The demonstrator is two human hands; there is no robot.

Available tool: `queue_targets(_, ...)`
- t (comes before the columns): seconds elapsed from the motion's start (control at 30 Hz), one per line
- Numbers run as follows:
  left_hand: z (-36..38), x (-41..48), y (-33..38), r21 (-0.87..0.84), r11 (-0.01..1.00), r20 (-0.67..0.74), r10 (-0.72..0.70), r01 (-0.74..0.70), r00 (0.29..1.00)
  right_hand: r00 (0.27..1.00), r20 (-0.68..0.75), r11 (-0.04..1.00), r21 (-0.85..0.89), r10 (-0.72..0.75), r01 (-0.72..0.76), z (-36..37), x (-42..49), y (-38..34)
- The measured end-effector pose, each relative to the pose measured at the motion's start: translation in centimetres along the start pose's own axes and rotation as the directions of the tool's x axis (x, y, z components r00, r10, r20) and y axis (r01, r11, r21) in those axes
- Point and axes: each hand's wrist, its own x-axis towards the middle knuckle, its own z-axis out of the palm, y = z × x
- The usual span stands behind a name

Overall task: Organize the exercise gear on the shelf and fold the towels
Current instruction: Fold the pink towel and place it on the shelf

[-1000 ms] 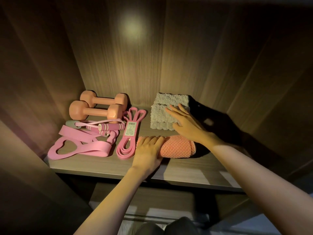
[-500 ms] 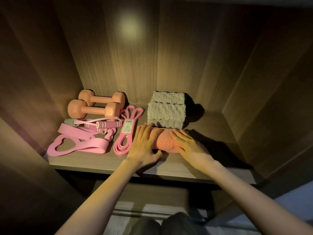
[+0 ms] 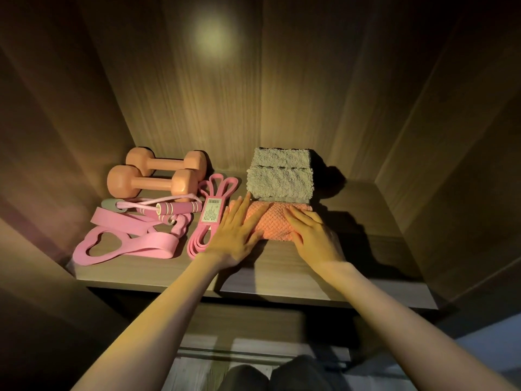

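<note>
Left hand (image 3: pixel 235 235) and right hand (image 3: pixel 313 235) flat on a coral waffle-knit towel (image 3: pixel 275 221).
Straight fingers cover its 9 and 3 o'clock ends; grey fluffy towels (image 3: pixel 280 179) sit at 12 o'clock, apparently touching, on a dim brown wooden shelf (image 3: pixel 282 268).

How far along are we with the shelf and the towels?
Done: dumbbells, jump rope and pink bands sit grouped left on the shelf; the grey towel lies folded at the back. In hand: left hand and right hand press flat on the orange towel, set against the grey one. Left: apparently just letting go; no loose towels show.
</note>
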Motion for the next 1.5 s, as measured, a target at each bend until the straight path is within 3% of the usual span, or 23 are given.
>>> queue_targets(0.2, -1.8, 0.3, 1.2, 0.017, 0.998, 0.072, -0.062, 0.061, 0.995, 0.971, 0.238, 0.998, -0.065, -0.002, 0.018, -2.0, 0.1, -0.2)
queue_targets(0.4, -3.8, -1.0, 3.1, 0.050, 0.996, 0.092, -0.077, 0.073, 0.993, 0.946, 0.321, 0.999, -0.038, 0.047, -0.037, -4.5, -0.5, -0.7)
queue_targets(0.6, -7.5, -3.5, 6.5, 0.080, 0.989, 0.038, -0.129, 0.126, 0.991, 0.958, 0.286, 0.999, -0.046, 0.034, -0.022, -8.8, -3.1, -3.1)
queue_targets(0.77, -10.8, -6.8, 10.3, 0.131, 0.989, -0.071, -0.063, 0.072, 0.995, 0.994, 0.102, 0.986, -0.156, -0.041, 0.057, -14.0, -7.1, -6.4)
queue_targets(1.07, -13.1, -13.2, 17.4, 0.145, 0.989, -0.200, 0.053, -0.024, 0.978, 0.999, -0.013, 0.987, -0.157, -0.046, 0.043, -17.8, -15.8, -7.2)
queue_targets(1.2, -12.2, -13.9, 20.0, 0.080, 0.992, -0.179, 0.109, -0.096, 0.978, 0.999, -0.032, 0.994, -0.113, 0.003, -0.007, -17.4, -19.3, -4.9)
queue_targets(1.5, -7.8, -7.1, 25.9, 0.033, 0.966, 0.027, 0.256, -0.257, 0.966, 0.977, -0.032, 0.961, -0.173, 0.212, -0.214, -19.0, -21.4, 1.3)
